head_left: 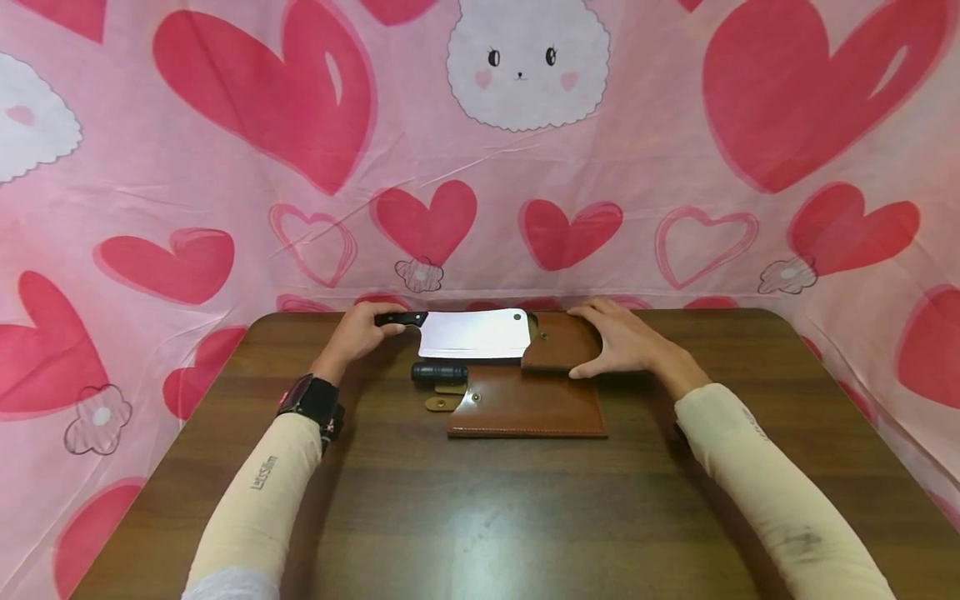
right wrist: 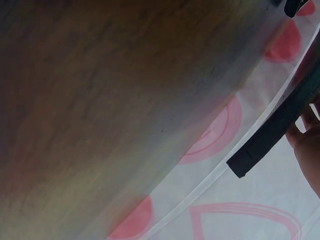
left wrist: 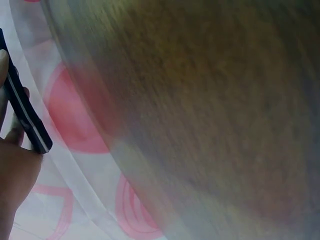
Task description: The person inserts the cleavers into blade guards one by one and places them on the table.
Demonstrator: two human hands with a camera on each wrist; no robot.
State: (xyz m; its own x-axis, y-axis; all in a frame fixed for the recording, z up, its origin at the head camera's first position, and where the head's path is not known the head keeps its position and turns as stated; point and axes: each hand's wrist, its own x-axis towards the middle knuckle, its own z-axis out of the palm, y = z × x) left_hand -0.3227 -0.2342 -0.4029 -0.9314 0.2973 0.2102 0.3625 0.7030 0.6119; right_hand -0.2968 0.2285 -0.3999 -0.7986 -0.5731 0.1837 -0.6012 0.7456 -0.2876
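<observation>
- Leftmost, a person's left hand (head_left: 365, 333), a dark band (head_left: 311, 402) at the wrist above a cream sleeve (head_left: 258, 483), grips the cleaver by its handle, fingers curled round it and thumb at the near side.
- The cleaver (head_left: 475, 335) is in front of the pink, heart-printed backdrop (head_left: 427, 221), near the far edge of the brown wooden table (head_left: 465, 508): a black handle with a rivet, and a broad, bright silver, nearly rectangular blade with a small hole in its far right corner.
- Its long axis runs left to right, almost level with the table's far edge; the handle points left, the blade's blunt end right, the cutting edge toward the person.
- Nearer the person, a second sheath (head_left: 532, 408), brown with stitched edges, lies on the table, a ridged black handle (head_left: 438, 372) and tan straps (head_left: 442, 403) jutting left.
- At right, the upper sheath (head_left: 566, 342), glossy brown with a snap, lines up with the cleaver, mouth facing left and meeting the blade's end; whether the blade enters cannot be told.
- Far right, the right hand (head_left: 618, 340) spreads thumb and fingers across that sheath, holding it by opposite edges.
</observation>
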